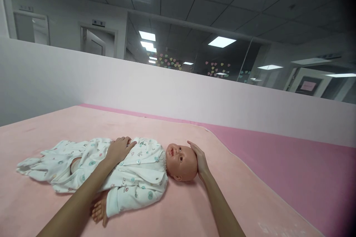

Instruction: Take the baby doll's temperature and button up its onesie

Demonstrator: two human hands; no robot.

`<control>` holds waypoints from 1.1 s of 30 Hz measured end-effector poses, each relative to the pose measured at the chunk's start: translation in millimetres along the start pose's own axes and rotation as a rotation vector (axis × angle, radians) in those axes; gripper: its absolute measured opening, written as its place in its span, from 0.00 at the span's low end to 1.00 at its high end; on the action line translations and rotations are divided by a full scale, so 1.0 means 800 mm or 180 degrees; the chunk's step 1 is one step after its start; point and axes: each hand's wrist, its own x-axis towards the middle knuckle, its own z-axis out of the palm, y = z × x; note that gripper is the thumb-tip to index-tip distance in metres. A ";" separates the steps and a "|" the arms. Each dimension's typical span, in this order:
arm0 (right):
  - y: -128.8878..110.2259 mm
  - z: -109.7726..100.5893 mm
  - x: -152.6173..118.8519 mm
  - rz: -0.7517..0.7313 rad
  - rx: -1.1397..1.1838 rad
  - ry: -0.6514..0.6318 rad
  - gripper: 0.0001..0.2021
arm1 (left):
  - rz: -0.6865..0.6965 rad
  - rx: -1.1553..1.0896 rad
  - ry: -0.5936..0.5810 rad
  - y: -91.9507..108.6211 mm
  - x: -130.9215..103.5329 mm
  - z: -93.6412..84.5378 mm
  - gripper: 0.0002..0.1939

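Note:
A baby doll (182, 163) lies on its back on a pink mat (178, 211), its head toward the right. It wears white clothes (139, 170) with small coloured prints and buttons. My left hand (120, 150) rests flat on the doll's middle, fingers spread. Against the top of the doll's head lies my right hand (200, 160), its fingers stretched out and slightly curved. One doll hand (100, 209) sticks out of the near sleeve beside my left forearm. Part of the doll's bare leg shows through a gap in the clothes.
A low white wall (167, 92) runs behind the mat. Beyond it are glass panels with heart stickers (169, 61), doors and ceiling lights. A darker pink surface (292, 166) shows past the mat's right edge.

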 end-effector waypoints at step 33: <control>-0.001 -0.001 0.000 -0.0244 -0.0347 0.0358 0.22 | 0.1099 -0.0822 0.0706 0.037 -0.026 -0.022 0.22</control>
